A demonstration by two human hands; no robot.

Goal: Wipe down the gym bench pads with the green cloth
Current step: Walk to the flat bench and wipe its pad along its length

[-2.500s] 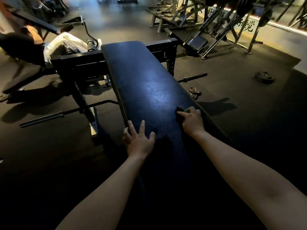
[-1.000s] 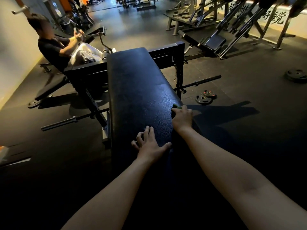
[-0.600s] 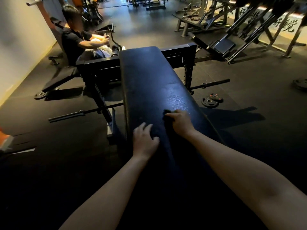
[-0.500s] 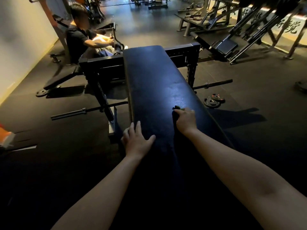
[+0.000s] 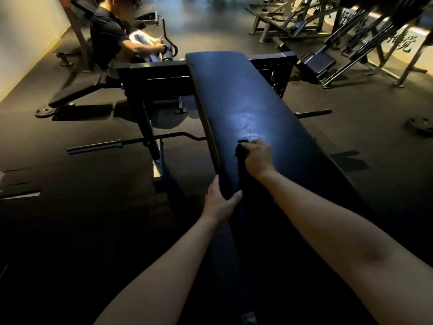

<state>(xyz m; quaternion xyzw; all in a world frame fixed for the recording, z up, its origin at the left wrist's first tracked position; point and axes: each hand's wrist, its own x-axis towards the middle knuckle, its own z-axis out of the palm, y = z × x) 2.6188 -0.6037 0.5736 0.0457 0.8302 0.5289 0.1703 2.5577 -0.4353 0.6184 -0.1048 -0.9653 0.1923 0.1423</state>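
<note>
A long dark blue bench pad (image 5: 241, 99) runs away from me down the middle of the head view. My right hand (image 5: 257, 158) holds the bunched green cloth (image 5: 241, 148) against the pad's surface, left of its centre; the cloth looks almost black in this light, with a small green bit showing by the fingertips. My left hand (image 5: 220, 200) grips the pad's left edge nearer to me, thumb on top and fingers over the side.
A black rack frame (image 5: 150, 76) crosses under the bench. A barbell (image 5: 131, 141) lies on the floor to the left, a weight plate (image 5: 419, 124) to the right. A seated person (image 5: 112, 36) is at the far left. Machines (image 5: 328, 43) stand at the back right.
My right hand has slid the cloth leftward across the pad. My left hand has shifted from lying flat on top to gripping the left edge. The view has panned.
</note>
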